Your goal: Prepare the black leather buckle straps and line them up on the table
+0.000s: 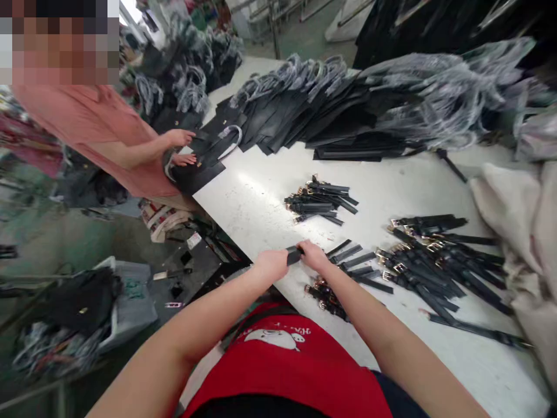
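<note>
Between my two hands, over the near edge of the white table (pixel 261 191), is a short black strap (pixel 294 255). My left hand (pixel 272 265) is closed around its left end. The fingers of my right hand (pixel 311 255) pinch the other end. Just right of my hands lie black buckle straps (pixel 357 267), some partly hidden by my right forearm. Beyond my hands sits a small pile of black straps with gold-coloured buckles (pixel 322 200). A larger pile of buckle straps (pixel 439 255) lies farther right.
Flat black pieces with plastic-wrapped handles (pixel 282 116) line the table's far side. A co-worker in a pink shirt (pixel 108 122) handles a black piece at the left. Beige cloth (pixel 517 232) lies at the right edge. A grey bin (pixel 133 302) stands on the floor, lower left.
</note>
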The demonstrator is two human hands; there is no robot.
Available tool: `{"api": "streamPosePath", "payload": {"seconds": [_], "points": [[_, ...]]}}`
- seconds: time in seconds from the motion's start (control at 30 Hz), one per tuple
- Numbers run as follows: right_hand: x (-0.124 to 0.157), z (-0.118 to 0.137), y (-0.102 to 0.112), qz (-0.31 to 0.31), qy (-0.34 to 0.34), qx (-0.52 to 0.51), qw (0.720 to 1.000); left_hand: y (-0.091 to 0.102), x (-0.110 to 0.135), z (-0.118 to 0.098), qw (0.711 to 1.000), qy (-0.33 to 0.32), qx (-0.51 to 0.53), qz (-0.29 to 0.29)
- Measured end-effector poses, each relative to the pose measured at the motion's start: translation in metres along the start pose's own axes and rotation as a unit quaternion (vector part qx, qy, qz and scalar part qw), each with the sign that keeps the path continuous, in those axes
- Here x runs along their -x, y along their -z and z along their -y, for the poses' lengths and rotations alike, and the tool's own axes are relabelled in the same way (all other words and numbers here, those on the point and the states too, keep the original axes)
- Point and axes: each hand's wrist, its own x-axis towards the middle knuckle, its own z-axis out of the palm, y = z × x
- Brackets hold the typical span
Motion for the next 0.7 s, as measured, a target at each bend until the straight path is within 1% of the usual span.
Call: {"api": "streamPosePath", "payload": {"seconds": [0.1, 0.17, 0.23, 0.3, 0.4, 0.47, 0.57, 0.63, 0.7], "points": [[-0.002, 0.003, 0.005, 0.027, -0.012, 0.018, 0.999, 0.006, 0.007, 0.022, 1.000, 0.028, 0.013, -0.005], [-0.005, 0.005, 0.009, 0.048, -0.015, 0.041, 0.998, 0.006, 0.016, 0.037, 0.998, 0.054, 0.027, -0.016], [-0.011, 0.006, 0.015, 0.070, -0.013, 0.072, 0.995, 0.002, 0.029, 0.050, 0.996, 0.073, 0.046, -0.029], [-0.018, 0.006, 0.024, 0.087, -0.003, 0.107, 0.990, -0.004, 0.041, 0.060, 0.995, 0.076, 0.064, -0.033], [-0.021, -0.006, 0.047, 0.102, 0.008, 0.154, 0.983, -0.016, 0.058, 0.067, 0.992, 0.079, 0.090, -0.036], [-0.013, -0.023, 0.066, 0.111, 0.006, 0.170, 0.979, -0.024, 0.066, 0.069, 0.991, 0.077, 0.107, -0.034], [0.010, -0.052, 0.089, 0.151, -0.009, 0.183, 0.971, -0.035, 0.076, 0.073, 0.989, 0.077, 0.126, -0.022], [0.027, -0.066, 0.097, 0.177, -0.035, 0.193, 0.965, -0.041, 0.081, 0.075, 0.988, 0.076, 0.135, -0.018], [0.037, -0.071, 0.098, 0.161, -0.055, 0.194, 0.966, -0.045, 0.083, 0.077, 0.987, 0.071, 0.142, -0.019]]}}
